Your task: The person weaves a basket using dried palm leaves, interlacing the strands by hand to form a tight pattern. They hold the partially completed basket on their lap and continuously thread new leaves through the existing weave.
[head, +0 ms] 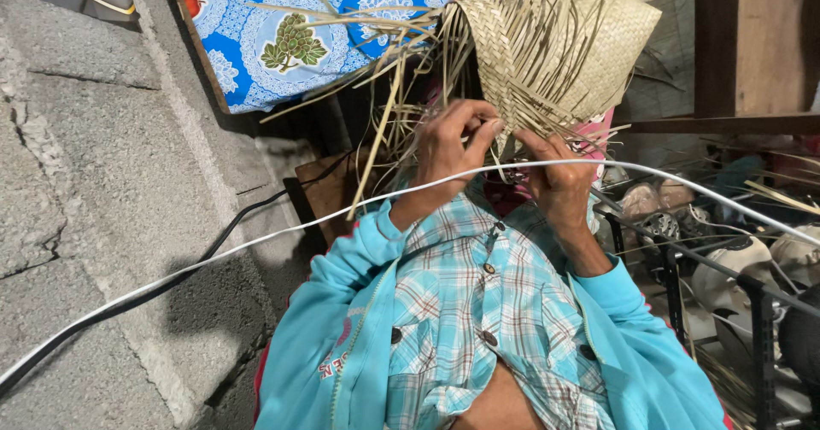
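Note:
I hold a half-woven piece of pale dried-leaf strips (589,37) in front of my chest, with many loose strip ends (384,122) fanning out to the left and downward. My left hand (448,152) pinches loose strips at the lower edge of the weave, thumb and fingers closed on them. My right hand (559,182) grips the strips just to the right, below the woven part. Both arms are in turquoise jacket sleeves (342,310) over a plaid shirt (478,302).
A white cable (256,239) and a black cable (205,255) run across in front of my hands. A grey concrete block wall (94,182) fills the left. A blue floral cloth (282,29) hangs above. A dark metal rack (752,293) with rounded objects stands right, under wooden beams (752,46).

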